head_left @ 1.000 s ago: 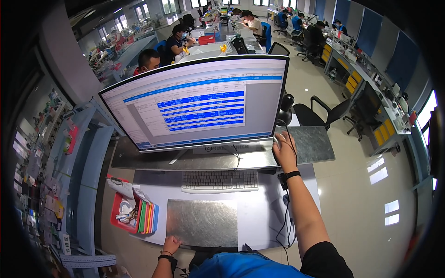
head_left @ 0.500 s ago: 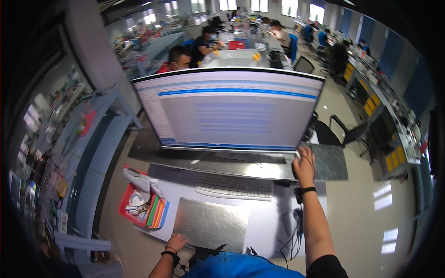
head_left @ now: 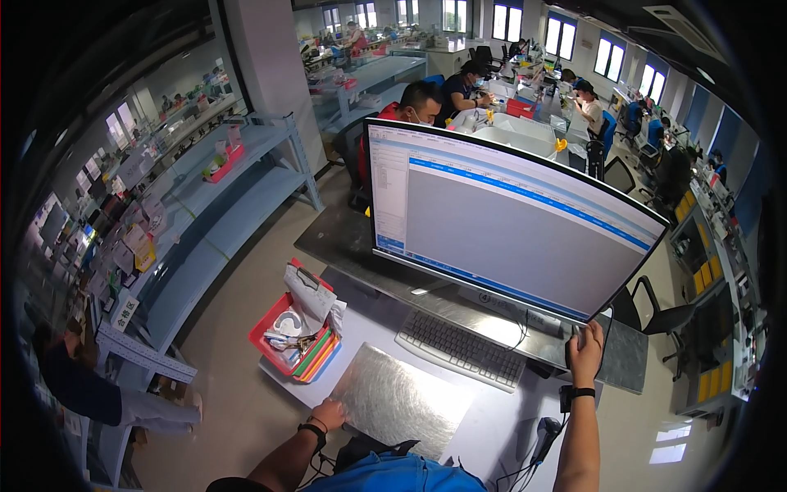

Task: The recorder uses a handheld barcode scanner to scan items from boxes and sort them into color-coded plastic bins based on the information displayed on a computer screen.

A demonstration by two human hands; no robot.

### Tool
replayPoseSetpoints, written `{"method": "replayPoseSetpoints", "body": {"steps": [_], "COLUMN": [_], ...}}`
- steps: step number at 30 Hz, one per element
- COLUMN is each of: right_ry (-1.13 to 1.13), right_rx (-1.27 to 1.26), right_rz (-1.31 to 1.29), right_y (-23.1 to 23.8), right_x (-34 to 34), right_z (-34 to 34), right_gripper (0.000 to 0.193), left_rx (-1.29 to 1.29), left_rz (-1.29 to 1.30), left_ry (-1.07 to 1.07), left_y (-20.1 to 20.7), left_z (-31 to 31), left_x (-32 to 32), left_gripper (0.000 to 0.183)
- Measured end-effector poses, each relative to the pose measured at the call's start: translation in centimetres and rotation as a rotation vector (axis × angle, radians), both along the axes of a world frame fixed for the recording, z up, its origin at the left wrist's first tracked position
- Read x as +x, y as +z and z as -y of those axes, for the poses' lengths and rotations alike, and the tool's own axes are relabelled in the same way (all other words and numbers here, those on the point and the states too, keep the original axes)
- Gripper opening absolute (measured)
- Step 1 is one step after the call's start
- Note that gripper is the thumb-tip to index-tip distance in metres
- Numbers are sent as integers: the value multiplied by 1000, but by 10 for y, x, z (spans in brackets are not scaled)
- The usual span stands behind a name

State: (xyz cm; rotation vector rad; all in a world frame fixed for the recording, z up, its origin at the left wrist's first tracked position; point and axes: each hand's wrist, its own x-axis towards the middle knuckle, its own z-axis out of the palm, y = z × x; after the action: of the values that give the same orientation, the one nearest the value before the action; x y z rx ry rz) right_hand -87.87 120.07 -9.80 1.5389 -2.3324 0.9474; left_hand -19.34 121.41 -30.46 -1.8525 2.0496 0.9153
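Note:
My right hand point(head_left: 586, 354) is curved over a dark computer mouse point(head_left: 571, 350), mostly hidden under it, on the raised stand below the monitor's right corner. The monitor point(head_left: 516, 230) shows a window with one blue row above a large grey area. My left hand point(head_left: 329, 412) rests with curled fingers at the left edge of a shiny metal sheet point(head_left: 402, 402) on the desk; whatever lies inside those fingers is hidden. Between the sheet and the monitor lies a white keyboard point(head_left: 459, 348), which neither hand touches.
Left on the desk, a red bin point(head_left: 269, 328) holds a roll of tape, tools, bags and coloured folders point(head_left: 316, 361). A handheld scanner point(head_left: 545, 435) with cables lies near my right forearm. Blue shelving point(head_left: 221, 238) stands left. Co-workers sit beyond the monitor; another person point(head_left: 82, 385) is at lower left.
My view has turned left and tilted, so the desk sits further right. The pale blue rows on the screen are gone, leaving grey. Both hands keep their places.

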Motion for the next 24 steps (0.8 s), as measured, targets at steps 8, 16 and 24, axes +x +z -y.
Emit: {"method": "replayPoseSetpoints", "body": {"steps": [8,16,24], "right_ry": [30,48,70], "right_rx": [-3,5,4], "right_rz": [5,-18,-29], "right_y": [-2,-5,-4], "right_x": [-3,-4,-3], "right_z": [0,1,0], "right_gripper": [38,34,37], "left_rx": [-3,13,-10], "left_rz": [-35,-9,-40], "left_ry": [11,-9,6], "left_y": [-22,-27,-21], "left_z": [2,5,6], "left_x": [9,12,12], "left_gripper": [39,40,39]}}
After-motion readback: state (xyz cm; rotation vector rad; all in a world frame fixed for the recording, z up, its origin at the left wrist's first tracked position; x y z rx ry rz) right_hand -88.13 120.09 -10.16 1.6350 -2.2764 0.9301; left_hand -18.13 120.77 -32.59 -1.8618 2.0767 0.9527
